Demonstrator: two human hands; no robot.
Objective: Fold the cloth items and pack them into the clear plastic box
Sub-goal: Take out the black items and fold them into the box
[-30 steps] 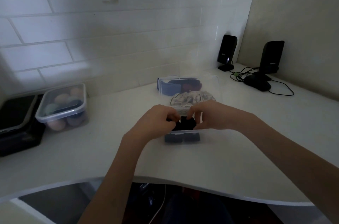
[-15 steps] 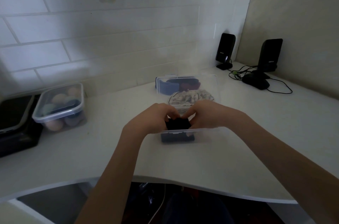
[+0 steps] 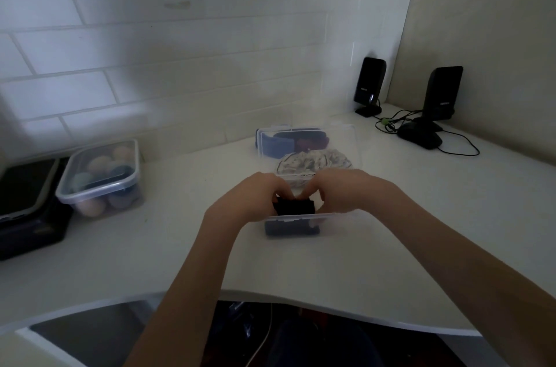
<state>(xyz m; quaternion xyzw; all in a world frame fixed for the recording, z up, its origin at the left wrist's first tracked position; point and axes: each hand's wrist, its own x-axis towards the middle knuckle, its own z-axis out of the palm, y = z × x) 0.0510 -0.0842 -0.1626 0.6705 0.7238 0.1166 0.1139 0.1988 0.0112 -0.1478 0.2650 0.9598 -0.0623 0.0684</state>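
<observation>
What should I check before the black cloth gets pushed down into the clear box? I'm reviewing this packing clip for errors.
1. Both hands on cloth: left hand and right hand pinch the black cloth: ok.
2. Cloth over the clear box, above its near rim: ok.
3. Cloth folded compact: ok.
4. Free room under it: dark folded items already lie there: cannot tell.
5. Box lid off: ok.
6. Patterned cloth behind, not in the way: ok.

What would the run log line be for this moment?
stage: packing | left hand + right hand: holding folded black cloth over clear plastic box | patterned cloth: inside
</observation>
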